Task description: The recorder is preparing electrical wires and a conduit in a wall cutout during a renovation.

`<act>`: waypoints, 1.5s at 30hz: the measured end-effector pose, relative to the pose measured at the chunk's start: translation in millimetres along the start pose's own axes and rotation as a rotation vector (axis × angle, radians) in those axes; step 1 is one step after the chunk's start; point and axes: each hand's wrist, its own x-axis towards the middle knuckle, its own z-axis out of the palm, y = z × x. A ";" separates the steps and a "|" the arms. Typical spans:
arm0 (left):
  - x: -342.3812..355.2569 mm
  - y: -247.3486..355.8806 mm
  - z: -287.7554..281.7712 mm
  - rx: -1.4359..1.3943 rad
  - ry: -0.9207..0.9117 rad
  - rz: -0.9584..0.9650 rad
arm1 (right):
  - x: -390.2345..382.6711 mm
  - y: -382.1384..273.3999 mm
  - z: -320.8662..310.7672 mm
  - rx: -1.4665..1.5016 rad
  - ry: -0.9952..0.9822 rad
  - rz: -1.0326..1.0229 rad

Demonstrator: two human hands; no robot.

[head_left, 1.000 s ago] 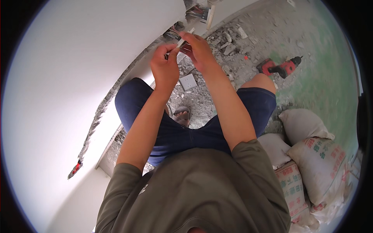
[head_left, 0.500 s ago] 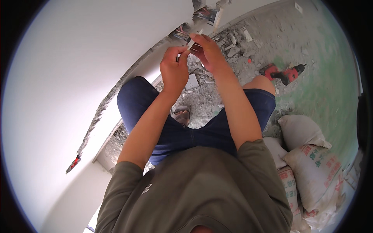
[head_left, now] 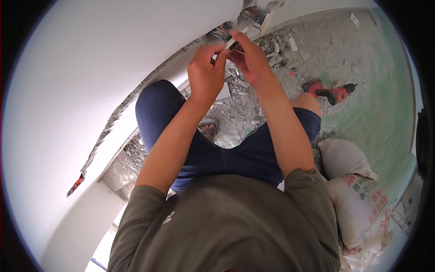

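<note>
Both my hands meet near the wall at the top, around a white wall plate point(head_left: 232, 45) with a dark back, seen almost edge-on. Whether it is a socket or a switch is hard to make out. My left hand point(head_left: 206, 72) pinches its near edge, and something small and dark shows between those fingers. My right hand point(head_left: 252, 59) is curled round the far side, thumb and fingers on the plate. Just beyond it, loose wires point(head_left: 222, 31) come out of an opening in the wall. A white socket plate point(head_left: 223, 93) lies on the floor below my left wrist, partly covered.
A red and black cordless drill point(head_left: 333, 93) lies on the dusty floor to the right. Broken plaster point(head_left: 276, 56) is strewn along the wall foot. Another wired wall box point(head_left: 258, 18) is farther right. Full white sacks point(head_left: 358, 204) are piled near my right side.
The view has shifted slightly. Both hands, still on the wall plate, are a little farther up and right in view, and the plate's dark back shows more.
</note>
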 end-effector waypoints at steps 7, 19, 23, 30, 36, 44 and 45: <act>-3.1 -10.2 -1.4 0.095 -0.007 0.095 | -2.3 16.3 -0.8 0.025 0.073 -0.072; -3.3 -4.8 -1.7 -0.003 -0.047 -0.150 | -0.2 5.9 -14.8 0.047 -0.089 -0.010; 0.2 -0.7 -2.4 -0.020 -0.036 -0.109 | -3.2 -0.4 -20.0 0.169 -0.090 0.009; -8.6 -1.0 3.2 -0.043 -0.037 -0.231 | -5.9 19.9 -24.9 0.296 0.024 -0.098; -19.2 -8.3 13.3 0.251 -0.079 -0.095 | -12.7 16.0 -7.0 -0.069 0.167 -0.146; -13.9 -17.8 14.7 0.400 -0.057 -0.002 | -16.5 17.9 -32.7 -1.152 0.110 -0.669; -14.4 -17.4 14.6 0.397 -0.053 -0.003 | -16.3 18.1 -34.7 -1.156 0.106 -0.670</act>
